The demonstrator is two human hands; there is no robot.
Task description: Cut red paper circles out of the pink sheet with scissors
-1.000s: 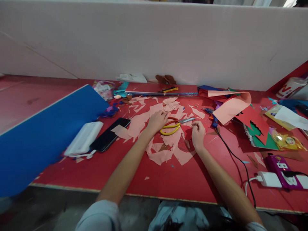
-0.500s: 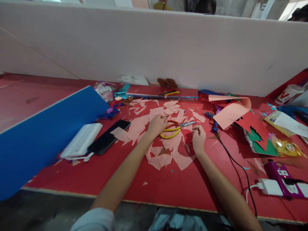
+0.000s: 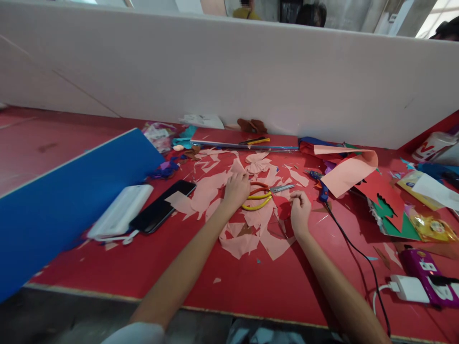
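left grip (image 3: 236, 190) cupped down on the pink paper scraps (image 3: 241, 244), fingers loosely curled, right beside the scissors (image 3: 255, 206); cannot tell if it is pinching a scrap underneath. right grip (image 3: 300, 213) propped up on the wrist, fingertips (image 3: 296, 196) bunched together, nothing visible in them, cannot tell if something tiny is held. red paper scrap (image 3: 284, 210) just beside it.

scissors lie flat on the scraps between both grips, yellow and orange handles toward the left grip, steel blades pointing right, neither grip clearly closed on them. vs a second ago, only small shifts: both grips slightly nearer the lower edge of the view, scissors in about the same place between them.

folded pink paper fan (image 3: 257, 163) just past the scissors. to the right, blue hot glue gun (image 3: 322, 191) with black cord (image 3: 358, 248), curled pink sheet (image 3: 349, 172), and cut red and green card (image 3: 389, 203). to the left, black phone (image 3: 161, 205), white power bank (image 3: 120, 212), and blue board (image 3: 64, 210) leaning over the red bench (image 3: 229, 301). yellow-handled craft knife (image 3: 255, 141) at the back.

writing: white tub (image 3: 432, 145) has a red mark, maybe a "v", unreadable otherwise. yellow foil packet (image 3: 433, 228) print too small. no brand readable.
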